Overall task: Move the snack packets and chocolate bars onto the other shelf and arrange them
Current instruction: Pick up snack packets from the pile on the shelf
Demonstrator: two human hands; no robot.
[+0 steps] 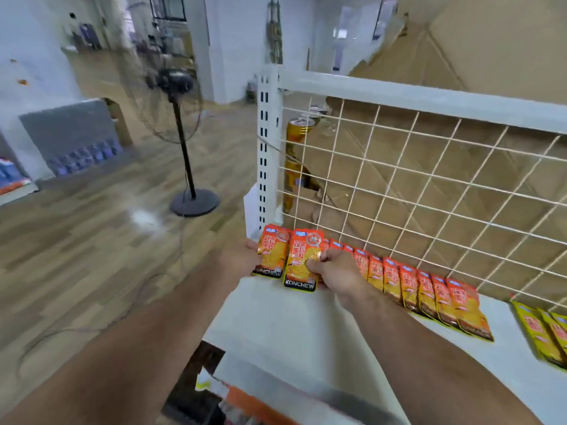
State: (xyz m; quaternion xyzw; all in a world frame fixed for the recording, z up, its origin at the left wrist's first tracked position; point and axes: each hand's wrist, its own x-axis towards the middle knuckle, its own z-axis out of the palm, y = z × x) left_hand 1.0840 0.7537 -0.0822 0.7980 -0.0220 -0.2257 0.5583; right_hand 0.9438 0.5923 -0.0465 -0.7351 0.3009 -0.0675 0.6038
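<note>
Snack packets: flat orange-and-yellow sachets with a blue tab at the top, red lettering on the face and a black band at the foot reading KONCHEW. A row of packets [429, 289] lies on the white shelf [291, 326], overlapped like tiles. It runs along the foot of the wire grid [429, 179] from near the left end towards the right. Two more packets are at the left end of that row, near the slotted post [267, 142], both face-up. The end packet [271, 254] overhangs the shelf's left edge and is held by the left hand [242, 256] — the hand comes in from the left with a digit on the packet's left margin, the other fingers hidden behind it. The second packet [302, 262] sits just to the right, its edge meeting the end packet. It is pinched at its right side by the right hand [334, 271], thumb on the face and curled fingers beside and behind — a closed grip on the packet. A separate group of yellow-green packets [546, 332] lies on the same shelf at far right, apart from the orange row. Behind the grid, gold cans [299, 130] stand stacked beside the post. A black pedestal fan [176, 81] stands on the wood floor to the left.
</note>
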